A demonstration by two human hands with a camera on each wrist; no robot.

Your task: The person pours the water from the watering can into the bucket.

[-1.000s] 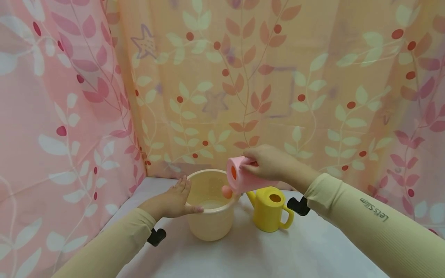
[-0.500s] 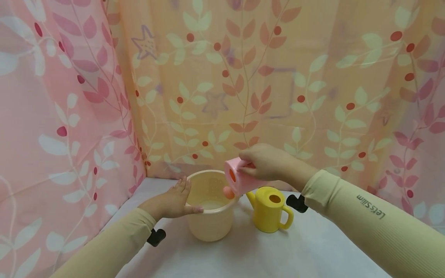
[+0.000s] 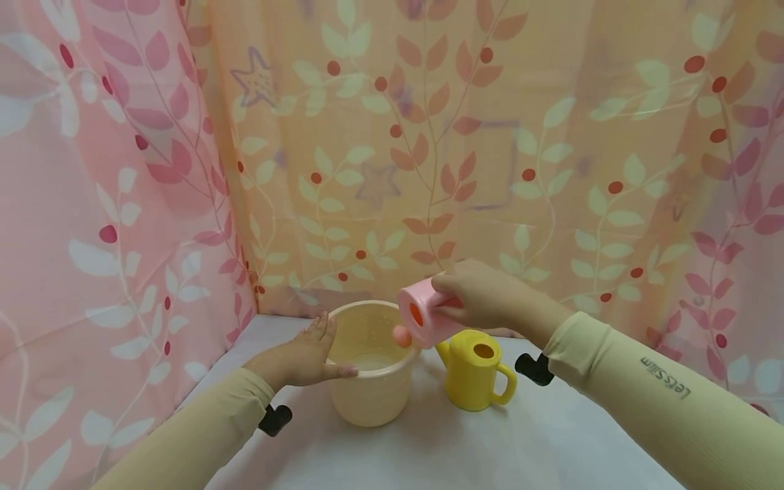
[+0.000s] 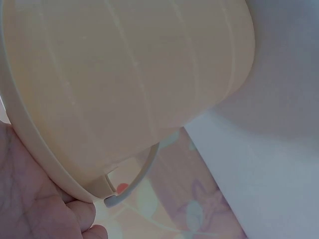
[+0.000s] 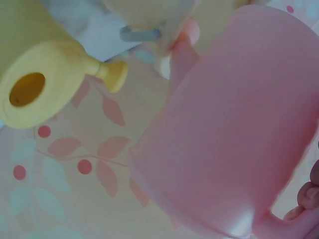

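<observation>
My right hand grips the handle of a pink watering can. The can is tilted to the left, its orange-looking top opening facing sideways and its rounded spout end over the right rim of a cream bucket. In the right wrist view, curled fingers show at the can's handle. My left hand rests on the bucket's left rim, fingers extended along it and thumb along the front rim. The left wrist view has the palm and some fingertips right at the rim. The bucket stands upright.
A yellow watering can stands right of the bucket, its spout pointing left, close below the pink one. The white tabletop meets a leaf-patterned curtain behind, and another pink curtain hangs at left.
The right hand and pink watering can shifted slightly left, then back right, the can's opening now turned a little more toward the head camera. Left hand, bucket and yellow watering can stayed put.
</observation>
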